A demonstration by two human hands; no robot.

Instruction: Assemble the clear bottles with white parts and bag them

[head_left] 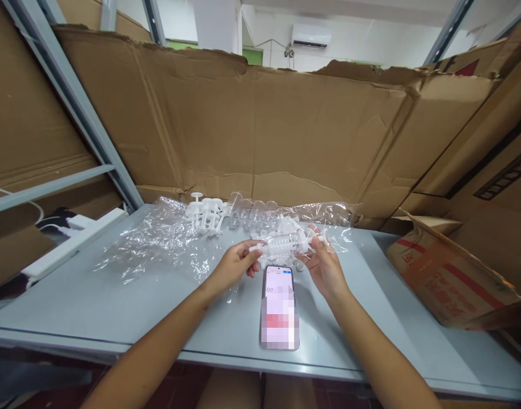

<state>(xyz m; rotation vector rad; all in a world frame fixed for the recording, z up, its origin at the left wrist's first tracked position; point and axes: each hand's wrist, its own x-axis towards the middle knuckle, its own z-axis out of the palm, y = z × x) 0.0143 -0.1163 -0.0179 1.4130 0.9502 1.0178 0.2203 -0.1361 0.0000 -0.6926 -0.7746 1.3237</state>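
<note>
A clear plastic syringe-like tube (281,245) with ring marks and white ends lies level between my two hands. The fingers of my left hand (239,262) pinch its narrow white tip. At the other end, my right hand (326,262) grips the white plunger end, with clear film around it. Just below stands no other part but a phone (280,307) lying face up, its screen partly blurred. Behind my hands are several clear barrels (254,213), and to their left a cluster of white plungers (207,213). Small white parts lie partly hidden behind the held tube.
Crumpled clear plastic bags (154,238) spread over the left of the grey table (362,318), with more clear film (332,213) at the back. Cardboard (252,125) walls the rear. An open carton (452,278) is at right, a power strip (73,244) at left.
</note>
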